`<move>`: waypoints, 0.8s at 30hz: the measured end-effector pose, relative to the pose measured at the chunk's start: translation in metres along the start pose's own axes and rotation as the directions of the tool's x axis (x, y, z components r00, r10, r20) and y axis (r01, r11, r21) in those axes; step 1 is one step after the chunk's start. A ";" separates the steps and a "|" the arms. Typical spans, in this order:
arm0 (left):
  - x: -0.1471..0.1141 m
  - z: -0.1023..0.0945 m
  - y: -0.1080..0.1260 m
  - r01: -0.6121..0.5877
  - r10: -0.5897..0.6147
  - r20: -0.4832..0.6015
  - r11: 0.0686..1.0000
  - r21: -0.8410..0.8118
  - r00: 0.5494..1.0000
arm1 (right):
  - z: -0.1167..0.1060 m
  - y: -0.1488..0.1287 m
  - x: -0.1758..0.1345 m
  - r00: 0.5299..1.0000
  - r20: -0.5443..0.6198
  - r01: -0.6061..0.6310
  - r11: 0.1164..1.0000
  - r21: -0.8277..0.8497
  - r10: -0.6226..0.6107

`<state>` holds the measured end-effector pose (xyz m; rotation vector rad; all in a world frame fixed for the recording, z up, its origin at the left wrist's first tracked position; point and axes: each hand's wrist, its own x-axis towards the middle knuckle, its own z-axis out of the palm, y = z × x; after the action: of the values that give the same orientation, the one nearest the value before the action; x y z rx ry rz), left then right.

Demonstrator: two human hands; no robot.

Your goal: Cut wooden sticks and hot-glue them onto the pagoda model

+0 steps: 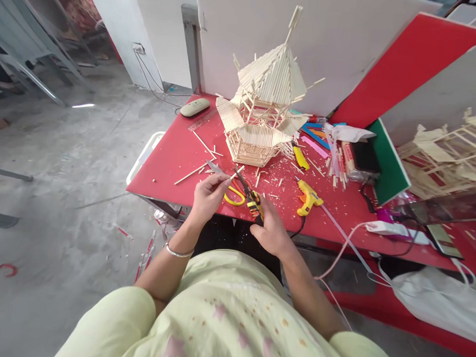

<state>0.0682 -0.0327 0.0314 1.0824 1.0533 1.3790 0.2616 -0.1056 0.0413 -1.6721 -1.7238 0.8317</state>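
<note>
Between the fingertips of my left hand is a thin wooden stick, its free end pointing up and right. My right hand is wrapped round the black and yellow handles of pliers, whose dark jaws reach toward the stick. Whether the jaws touch the stick I cannot make out. Scissors with yellow handles lie on the red table, partly behind my left fingers. Just beyond stands a pagoda-like model of wooden sticks with a pointed roof.
A yellow glue gun lies right of the pliers, its cord trailing off the edge. Nearby are a yellow utility knife, loose sticks and scraps. A beige case sits at the back left. Another stick model stands far right, beyond a green board.
</note>
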 end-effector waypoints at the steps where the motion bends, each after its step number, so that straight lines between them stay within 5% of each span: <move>1: 0.000 0.000 -0.001 -0.024 0.024 0.015 1.000 0.020 1.000 | 0.002 0.001 0.000 1.000 0.008 0.012 0.999 -0.046 -0.012; 19: -0.003 -0.010 0.008 -0.211 0.168 0.162 0.929 0.304 0.972 | 0.011 0.000 0.001 0.995 0.062 0.093 0.978 -0.188 -0.083; 24: -0.004 -0.012 0.013 -0.307 0.245 0.214 0.888 0.342 0.946 | 0.015 0.001 0.002 0.991 -0.011 0.128 0.968 -0.215 -0.134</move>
<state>0.0545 -0.0382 0.0414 1.6546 1.0933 1.3095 0.2503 -0.1042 0.0311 -1.6744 -1.9399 0.5788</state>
